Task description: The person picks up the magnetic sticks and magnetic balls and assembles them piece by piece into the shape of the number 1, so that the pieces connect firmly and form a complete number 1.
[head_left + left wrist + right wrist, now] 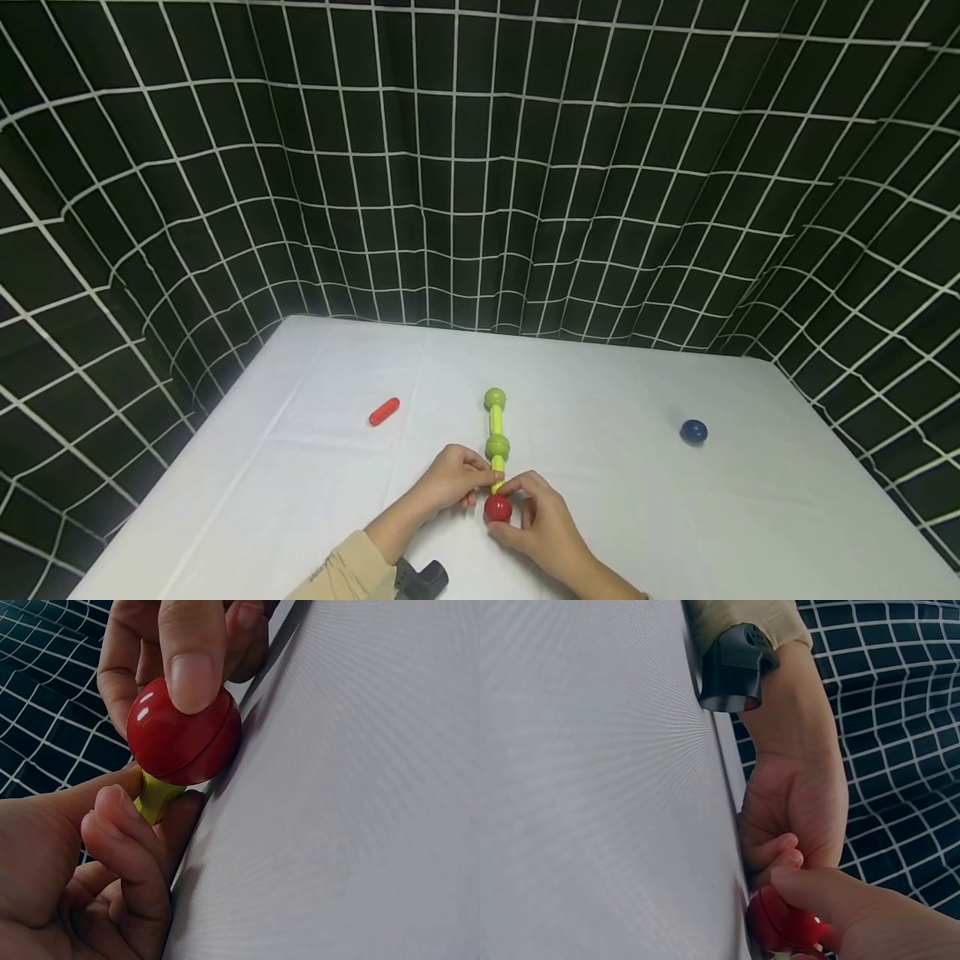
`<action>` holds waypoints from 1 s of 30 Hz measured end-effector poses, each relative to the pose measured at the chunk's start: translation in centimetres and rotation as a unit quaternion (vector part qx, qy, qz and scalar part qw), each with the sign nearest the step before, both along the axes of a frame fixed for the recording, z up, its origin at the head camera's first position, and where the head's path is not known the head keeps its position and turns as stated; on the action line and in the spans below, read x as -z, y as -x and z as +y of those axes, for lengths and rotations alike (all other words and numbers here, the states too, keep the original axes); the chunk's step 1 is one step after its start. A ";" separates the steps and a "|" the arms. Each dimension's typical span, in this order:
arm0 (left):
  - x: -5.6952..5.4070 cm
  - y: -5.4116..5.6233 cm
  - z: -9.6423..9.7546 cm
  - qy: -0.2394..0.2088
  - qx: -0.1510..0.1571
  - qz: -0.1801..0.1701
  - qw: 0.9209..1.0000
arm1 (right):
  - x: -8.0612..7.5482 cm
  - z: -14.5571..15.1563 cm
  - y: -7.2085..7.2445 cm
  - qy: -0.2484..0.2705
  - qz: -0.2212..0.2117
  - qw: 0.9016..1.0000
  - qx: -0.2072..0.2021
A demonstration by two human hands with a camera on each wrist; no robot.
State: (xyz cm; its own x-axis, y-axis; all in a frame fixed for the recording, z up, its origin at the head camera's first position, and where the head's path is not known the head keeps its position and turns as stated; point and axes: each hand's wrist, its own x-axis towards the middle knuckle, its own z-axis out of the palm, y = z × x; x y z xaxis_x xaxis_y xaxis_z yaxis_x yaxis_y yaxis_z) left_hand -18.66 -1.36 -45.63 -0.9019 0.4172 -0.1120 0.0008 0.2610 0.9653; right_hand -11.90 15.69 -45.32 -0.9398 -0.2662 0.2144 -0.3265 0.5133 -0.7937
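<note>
A chain of green balls and yellow-green rods runs along the white table. Its far end is a green ball [494, 398], then a yellow-green rod [496, 421] and a second green ball [497, 447]. My left hand [456, 477] pinches the nearer yellow-green rod [156, 796] between thumb and fingers. At the chain's near end is a glossy red ball [498, 507] with a seam round it, touching that rod in the left wrist view. My right hand [545, 527] grips this ball between thumb and fingers. The joint between ball and rod is partly hidden.
On the white table [300, 500], a red rod [384, 411] lies to the left and a dark blue ball [693, 432] to the right. A dark camera [422, 579] sits at the left wrist. Black cloth with a white grid [480, 167] hangs around the table.
</note>
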 end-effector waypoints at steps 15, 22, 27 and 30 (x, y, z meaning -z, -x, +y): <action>-0.3 0.4 -0.7 0.002 -0.022 0.005 1.000 | -0.5 0.3 0.0 0.055 -0.072 0.996 0.001; -0.9 1.9 -2.8 0.005 -0.088 0.038 0.995 | -0.4 0.2 0.0 0.053 -0.088 0.995 0.006; -1.5 2.7 -4.3 0.020 -0.133 0.054 0.989 | -0.5 0.2 0.0 0.052 -0.093 0.994 0.008; -1.8 3.2 -5.3 0.032 -0.161 0.070 0.984 | -0.5 0.2 0.0 0.057 -0.099 0.993 0.010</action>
